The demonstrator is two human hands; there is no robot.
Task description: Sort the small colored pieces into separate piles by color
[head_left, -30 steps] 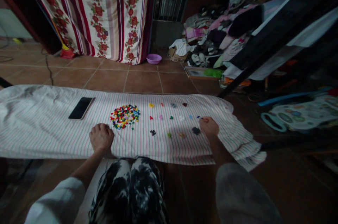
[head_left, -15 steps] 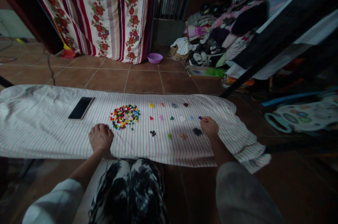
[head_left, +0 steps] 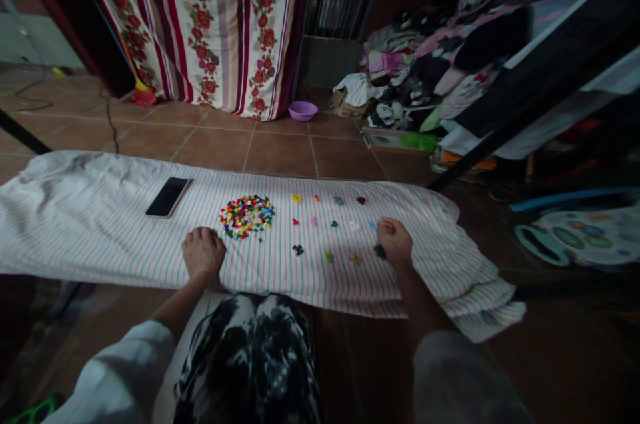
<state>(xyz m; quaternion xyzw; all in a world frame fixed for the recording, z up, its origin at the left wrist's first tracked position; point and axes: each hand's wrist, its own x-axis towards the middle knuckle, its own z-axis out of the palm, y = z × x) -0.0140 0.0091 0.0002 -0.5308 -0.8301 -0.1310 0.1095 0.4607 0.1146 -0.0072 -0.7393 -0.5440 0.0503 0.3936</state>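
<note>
Left hand (head_left: pixel 203 254) curled by the coloured pieces (head_left: pixel 246 216); right hand (head_left: pixel 395 242) pinched, can't tell on what; tugging the striped cloth (head_left: pixel 100 224) could scatter them.

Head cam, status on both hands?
Left hand curled on striped cloth, beside colored pile. Right hand by dark piece, grip unclear. Phone left of pile.

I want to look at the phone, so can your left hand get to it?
Probably yes. The left hand rests on the striped cloth, close to the black phone. The pile of small coloured pieces lies on the hand's other side, so it doesn't seem to block the way.
</note>
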